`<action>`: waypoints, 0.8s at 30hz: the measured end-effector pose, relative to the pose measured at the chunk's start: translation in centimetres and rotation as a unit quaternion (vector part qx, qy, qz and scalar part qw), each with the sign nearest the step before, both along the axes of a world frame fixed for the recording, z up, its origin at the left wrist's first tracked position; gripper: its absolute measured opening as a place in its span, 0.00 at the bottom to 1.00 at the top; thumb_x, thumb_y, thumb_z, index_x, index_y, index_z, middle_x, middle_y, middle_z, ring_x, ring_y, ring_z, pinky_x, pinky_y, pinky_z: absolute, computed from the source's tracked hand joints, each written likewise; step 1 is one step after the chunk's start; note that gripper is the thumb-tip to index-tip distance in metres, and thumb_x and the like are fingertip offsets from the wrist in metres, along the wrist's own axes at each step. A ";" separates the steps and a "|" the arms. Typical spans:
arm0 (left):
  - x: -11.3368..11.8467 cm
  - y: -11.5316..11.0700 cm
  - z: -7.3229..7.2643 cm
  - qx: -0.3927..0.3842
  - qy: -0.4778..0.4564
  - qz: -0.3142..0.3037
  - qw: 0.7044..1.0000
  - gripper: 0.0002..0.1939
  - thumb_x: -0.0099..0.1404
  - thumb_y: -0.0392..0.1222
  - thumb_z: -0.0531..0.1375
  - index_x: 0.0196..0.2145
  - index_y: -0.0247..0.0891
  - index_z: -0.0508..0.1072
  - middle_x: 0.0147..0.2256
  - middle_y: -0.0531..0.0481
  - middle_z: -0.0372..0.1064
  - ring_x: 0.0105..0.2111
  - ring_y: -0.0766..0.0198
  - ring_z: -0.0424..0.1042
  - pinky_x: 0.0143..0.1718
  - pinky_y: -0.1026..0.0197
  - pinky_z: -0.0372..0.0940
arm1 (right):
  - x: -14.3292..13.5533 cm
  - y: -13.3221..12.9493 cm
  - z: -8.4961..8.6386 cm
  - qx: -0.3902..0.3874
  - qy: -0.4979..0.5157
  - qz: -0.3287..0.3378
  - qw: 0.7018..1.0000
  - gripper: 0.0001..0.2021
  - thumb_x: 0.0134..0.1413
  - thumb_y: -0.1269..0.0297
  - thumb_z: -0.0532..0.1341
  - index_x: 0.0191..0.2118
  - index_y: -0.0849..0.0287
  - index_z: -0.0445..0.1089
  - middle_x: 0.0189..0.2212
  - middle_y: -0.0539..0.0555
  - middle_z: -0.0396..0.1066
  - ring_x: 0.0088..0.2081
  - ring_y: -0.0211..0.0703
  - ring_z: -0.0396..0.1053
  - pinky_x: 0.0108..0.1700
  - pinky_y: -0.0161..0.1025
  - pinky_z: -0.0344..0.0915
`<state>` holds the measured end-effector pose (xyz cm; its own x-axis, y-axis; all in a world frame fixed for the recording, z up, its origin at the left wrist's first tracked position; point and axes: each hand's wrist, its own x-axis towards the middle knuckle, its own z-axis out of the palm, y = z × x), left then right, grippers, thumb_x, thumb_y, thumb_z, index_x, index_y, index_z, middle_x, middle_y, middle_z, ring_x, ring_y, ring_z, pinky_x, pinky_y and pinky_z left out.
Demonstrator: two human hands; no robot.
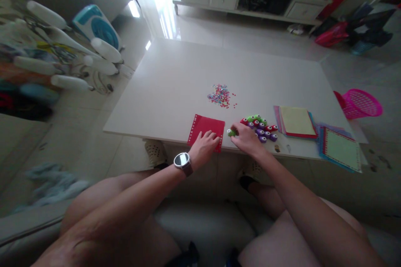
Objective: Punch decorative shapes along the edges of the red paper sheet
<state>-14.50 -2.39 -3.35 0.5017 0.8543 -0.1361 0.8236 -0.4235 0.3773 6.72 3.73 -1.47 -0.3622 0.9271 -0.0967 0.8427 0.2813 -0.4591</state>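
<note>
My left hand (205, 145) lies with fingers spread on a red sheet of paper (206, 123) at the table's front edge. Rows of small punched holes run down the sheet's left and right sides. Just right of the paper, my right hand (246, 137) is closed on a small green craft punch (232, 132). Beside that hand sits a cluster of similar green, red and purple punches (261, 125), partly hidden behind it. Beyond the paper is a loose pile of tiny coloured paper cut-outs (221, 95).
On the white table (169, 75), a stack of coloured paper (297, 122) lies to the right. A second stack with punched edges (343, 150) overhangs the front edge. A pink basket (363, 103) stands past the table's right end. Two small objects (282, 148) lie near the front edge.
</note>
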 end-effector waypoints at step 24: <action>0.9 0.8 0.4 -0.064 -0.194 0.100 0.974 0.05 0.69 0.33 0.55 0.36 0.41 0.66 0.39 0.44 0.72 0.42 0.55 0.70 0.46 0.53 0.67 | 0.6 0.6 -0.9 -0.045 -0.042 -0.023 0.998 0.11 0.58 0.68 0.71 0.46 0.58 0.76 0.41 0.58 0.80 0.43 0.49 0.77 0.45 0.40 0.68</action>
<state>-13.56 -1.64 -2.99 0.3618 0.9287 -0.0811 0.6698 -0.1985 0.7155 7.36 4.31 -2.42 -0.3071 0.9283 -0.2094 0.8902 0.2024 -0.4081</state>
